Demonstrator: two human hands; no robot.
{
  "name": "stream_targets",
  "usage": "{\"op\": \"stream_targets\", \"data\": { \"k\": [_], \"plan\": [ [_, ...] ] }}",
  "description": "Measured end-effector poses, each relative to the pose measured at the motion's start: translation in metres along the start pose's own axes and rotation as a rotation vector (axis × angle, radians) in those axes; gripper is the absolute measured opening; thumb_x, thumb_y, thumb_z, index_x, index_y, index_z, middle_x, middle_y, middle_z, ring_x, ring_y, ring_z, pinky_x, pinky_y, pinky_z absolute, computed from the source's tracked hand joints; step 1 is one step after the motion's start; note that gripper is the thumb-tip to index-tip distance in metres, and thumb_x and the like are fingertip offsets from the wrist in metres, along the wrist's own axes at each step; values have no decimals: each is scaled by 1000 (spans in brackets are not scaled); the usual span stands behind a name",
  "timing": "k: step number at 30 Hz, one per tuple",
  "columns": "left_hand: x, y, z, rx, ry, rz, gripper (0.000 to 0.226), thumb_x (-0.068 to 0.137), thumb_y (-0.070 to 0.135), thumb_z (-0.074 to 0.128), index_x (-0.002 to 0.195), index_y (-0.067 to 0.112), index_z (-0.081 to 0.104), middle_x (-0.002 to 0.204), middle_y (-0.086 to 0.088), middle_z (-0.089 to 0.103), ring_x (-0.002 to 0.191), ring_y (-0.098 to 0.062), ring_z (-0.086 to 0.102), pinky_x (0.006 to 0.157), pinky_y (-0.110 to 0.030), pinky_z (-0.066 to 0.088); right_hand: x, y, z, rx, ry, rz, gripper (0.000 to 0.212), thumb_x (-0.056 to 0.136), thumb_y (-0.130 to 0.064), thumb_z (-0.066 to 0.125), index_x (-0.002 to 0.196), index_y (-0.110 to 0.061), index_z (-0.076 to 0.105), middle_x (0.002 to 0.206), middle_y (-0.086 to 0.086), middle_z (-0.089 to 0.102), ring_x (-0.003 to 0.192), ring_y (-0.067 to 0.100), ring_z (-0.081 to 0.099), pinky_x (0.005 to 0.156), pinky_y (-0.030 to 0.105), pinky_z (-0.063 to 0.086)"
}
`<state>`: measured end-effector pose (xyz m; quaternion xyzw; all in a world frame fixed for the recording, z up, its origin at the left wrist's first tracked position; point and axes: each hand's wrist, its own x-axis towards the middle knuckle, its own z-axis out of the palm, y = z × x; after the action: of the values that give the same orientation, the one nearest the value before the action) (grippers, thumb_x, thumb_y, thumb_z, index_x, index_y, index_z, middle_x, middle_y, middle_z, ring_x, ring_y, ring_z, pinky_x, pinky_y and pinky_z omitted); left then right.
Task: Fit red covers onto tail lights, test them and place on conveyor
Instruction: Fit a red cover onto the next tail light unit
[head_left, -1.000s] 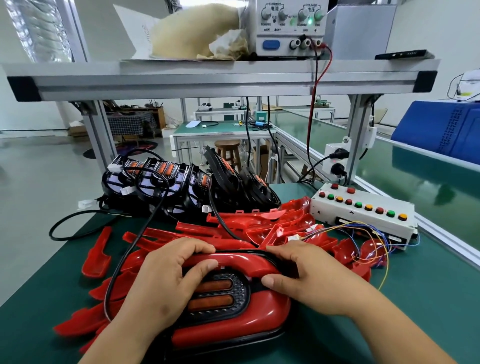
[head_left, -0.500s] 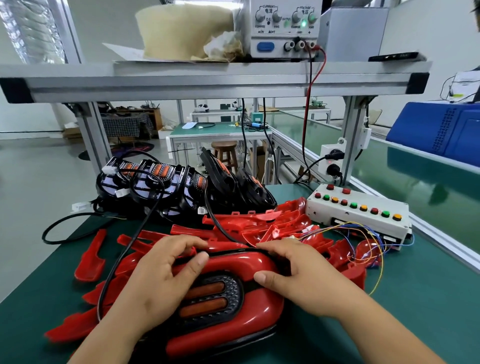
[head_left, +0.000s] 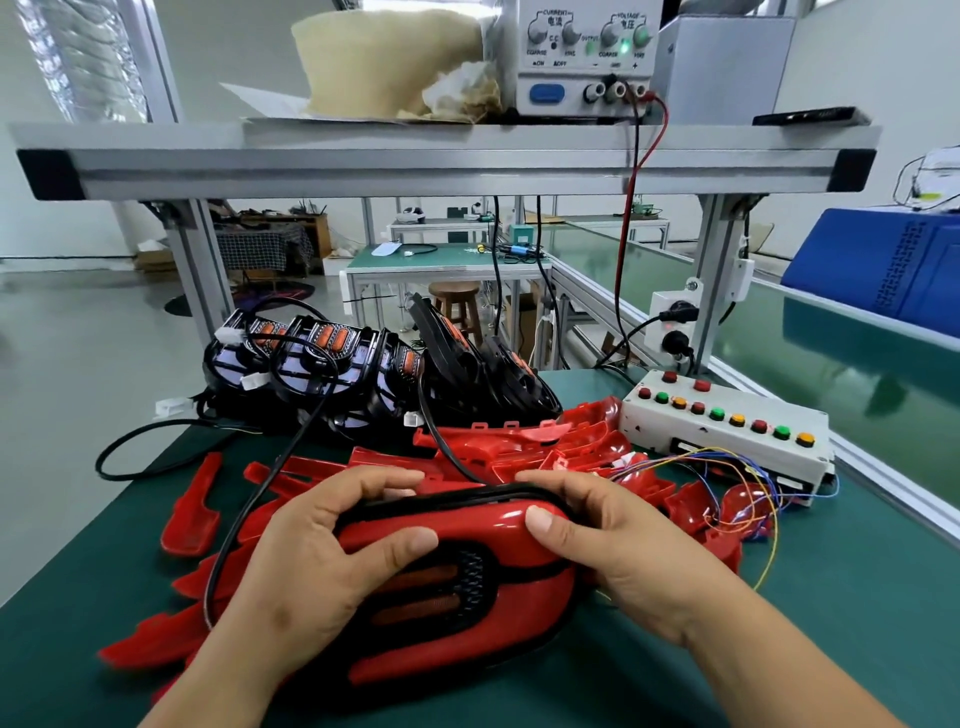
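Note:
A tail light (head_left: 457, 587) with a glossy red cover on its black housing lies tilted on the green mat in front of me. My left hand (head_left: 311, 561) grips its left end, fingers curled over the top black rim and thumb on the red face. My right hand (head_left: 618, 551) grips the right end the same way, thumb pressing the cover's upper right. A black cable (head_left: 249, 514) runs from the light to the left. Loose red covers (head_left: 519, 447) are heaped behind it. Uncovered black tail lights (head_left: 332, 358) stand in a row further back.
A white test box with coloured buttons (head_left: 727, 426) and loose coloured wires (head_left: 737, 483) sits at right. The green conveyor belt (head_left: 857, 395) runs along the right side. A power supply (head_left: 587, 57) stands on the aluminium shelf (head_left: 447, 156) overhead.
Both hands have shifted up along the tail light. The fingers now hook over its top rim and the far edge is lifted and tilted toward me.

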<state>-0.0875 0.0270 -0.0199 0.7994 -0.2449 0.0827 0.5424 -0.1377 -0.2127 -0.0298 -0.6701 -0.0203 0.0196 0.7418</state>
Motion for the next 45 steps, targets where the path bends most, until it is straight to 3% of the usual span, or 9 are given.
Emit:
{"op": "stream_targets", "data": {
  "k": [5, 8, 13, 19, 24, 30, 38, 43, 45],
  "plan": [
    [-1, -1, 3, -93, 55, -30, 60, 46, 65, 85, 101, 51, 63, 102, 19, 70, 95, 3, 66, 80, -26, 50, -1, 1, 2, -93, -6, -64, 45, 77, -33, 68, 115, -11, 63, 110, 5, 72, 104, 20, 68, 88, 30, 55],
    [-1, -4, 5, -144, 81, -44, 54, 45, 64, 81, 92, 40, 66, 101, 15, 71, 92, -1, 67, 79, -24, 49, -2, 0, 7, -213, 26, -182, 39, 83, -35, 60, 113, -12, 63, 104, -3, 72, 98, 11, 67, 82, 23, 53],
    [-1, -5, 4, -215, 27, -62, 51, 49, 59, 83, 91, 33, 71, 99, 8, 71, 92, -14, 71, 83, -41, 57, -1, 1, 10, -259, 99, -287, 40, 79, -42, 61, 111, -17, 64, 107, -1, 71, 101, 15, 67, 90, 30, 53],
    [-1, -5, 10, -194, 99, -50, 49, 49, 63, 80, 89, 36, 71, 100, 11, 71, 94, -13, 69, 91, -47, 55, -2, 2, 4, -171, -42, -157, 50, 74, -40, 75, 119, -24, 60, 113, -3, 70, 105, 18, 67, 88, 33, 56],
    [-1, -7, 8, -231, 41, -56, 52, 50, 60, 83, 92, 31, 72, 99, 6, 72, 93, -21, 71, 88, -51, 56, -1, 4, 5, -63, -13, -149, 51, 69, -32, 79, 113, -14, 61, 109, 8, 71, 99, 23, 68, 89, 37, 55],
    [-1, -6, 12, -219, 69, -43, 50, 48, 64, 80, 88, 35, 71, 98, 9, 71, 91, -13, 70, 87, -43, 55, 0, 2, 7, 3, -11, -139, 42, 74, -21, 76, 113, -11, 61, 106, 11, 71, 95, 24, 68, 85, 36, 56],
    [1, -11, 9, -309, -12, -34, 59, 46, 72, 83, 88, 32, 71, 101, 7, 71, 96, -17, 71, 75, -31, 60, 0, -1, 7, 59, -15, -124, 36, 70, -16, 79, 103, -13, 64, 100, 11, 71, 88, 23, 67, 76, 32, 56],
    [4, -17, 5, -389, -39, -90, 58, 49, 64, 87, 92, 28, 71, 102, 1, 70, 100, -32, 69, 87, -54, 55, 0, -2, 8, 69, -9, -96, 45, 69, -14, 85, 110, -14, 65, 107, 12, 71, 95, 25, 68, 83, 35, 56],
    [5, -19, 3, -418, -51, -113, 59, 49, 62, 89, 93, 27, 71, 101, -1, 70, 99, -36, 69, 87, -57, 55, -1, -4, 5, 119, -36, -69, 48, 69, -14, 80, 114, -8, 65, 112, 16, 70, 98, 26, 67, 88, 36, 56]
  ]
}}
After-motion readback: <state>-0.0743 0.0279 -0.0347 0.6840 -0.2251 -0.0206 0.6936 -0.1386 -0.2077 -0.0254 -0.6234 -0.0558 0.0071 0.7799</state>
